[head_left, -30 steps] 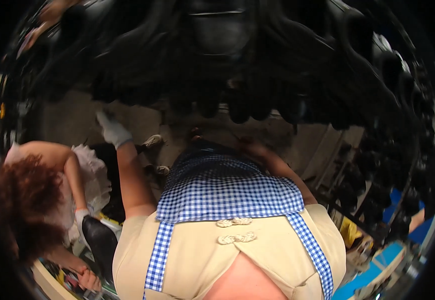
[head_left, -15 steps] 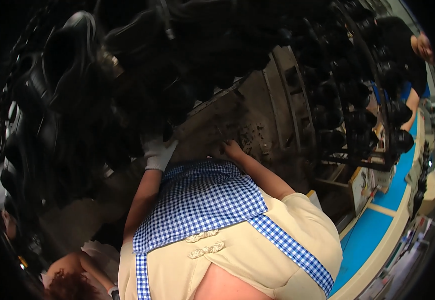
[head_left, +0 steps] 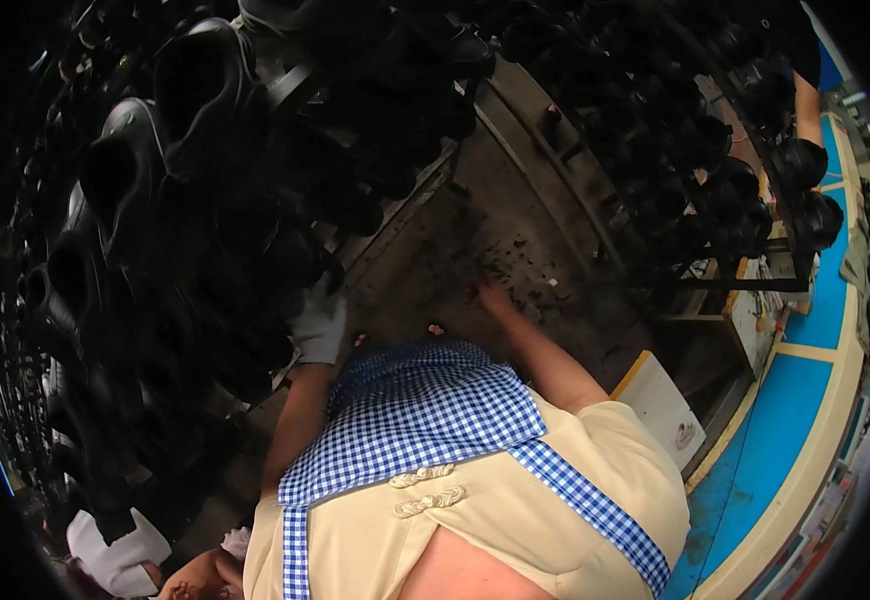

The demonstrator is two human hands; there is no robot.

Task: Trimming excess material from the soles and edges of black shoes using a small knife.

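My left hand (head_left: 320, 325), in a white glove, is up against the black shoes (head_left: 295, 250) on the near side of a rack. Its fingertips run into the dark there, so I cannot tell whether they grip a shoe. My bare right hand (head_left: 492, 297) hangs over the dark floor (head_left: 445, 240), away from the rack. Motion and poor light smear its fingers, and I cannot make out anything in them.
Black shoes (head_left: 200, 90) crowd the left, and a second shoe rack (head_left: 725, 190) stands to the right. A blue conveyor belt (head_left: 755, 480) curves along the right side, beside a white panel (head_left: 660, 400). Another person's arm (head_left: 808, 110) shows far right; another person (head_left: 195, 580) is lower left.
My view has turned, and the shoes at left now look sharper. My left glove's thumb no longer sticks out to the right. My right hand has moved right, away from the left one.
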